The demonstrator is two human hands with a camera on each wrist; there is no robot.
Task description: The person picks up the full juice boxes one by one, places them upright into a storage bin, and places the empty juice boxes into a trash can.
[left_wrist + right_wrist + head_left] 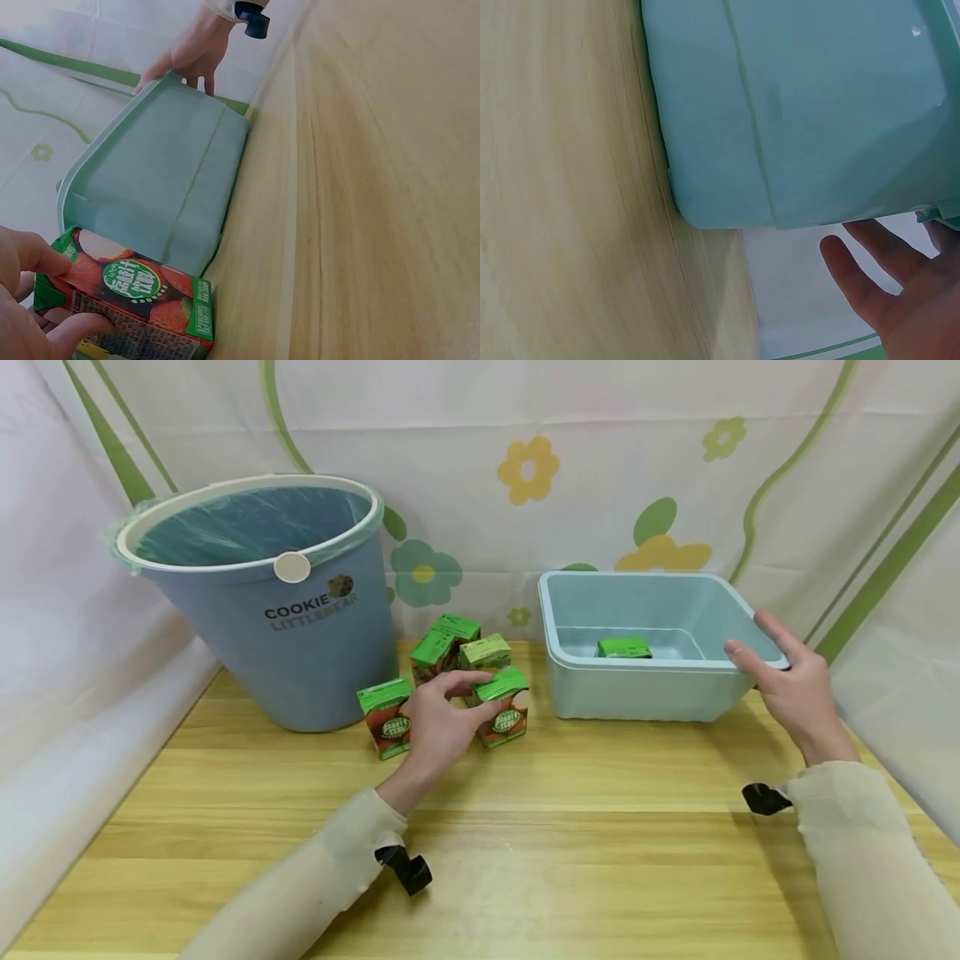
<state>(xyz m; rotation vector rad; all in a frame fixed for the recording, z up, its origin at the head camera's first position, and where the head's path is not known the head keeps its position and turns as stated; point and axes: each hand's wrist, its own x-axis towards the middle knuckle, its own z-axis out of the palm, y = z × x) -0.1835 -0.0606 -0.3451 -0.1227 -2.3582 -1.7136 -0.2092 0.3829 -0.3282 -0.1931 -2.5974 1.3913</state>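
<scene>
My left hand [441, 714] pinches a small juice box [506, 710] between thumb and fingers. The box has a green top and fruit pictures, seen close in the left wrist view. Just left of that hand stands another juice box [386, 717], partly covered by it. Several more boxes, among them one with a paler green top [485, 649], stand close behind. At the right, my right hand [798, 689] grips the near right corner of a light teal plastic bin [637, 692], thumb on the rim and fingers around the outside. Inside the bin sits a green-topped box [624, 647].
A tall blue bucket [300, 652] with a thin plastic liner and white rim stands at the back left. Behind everything hangs a white curtain [450, 460] with flower prints. The wooden table [525, 860] stretches toward me under both forearms.
</scene>
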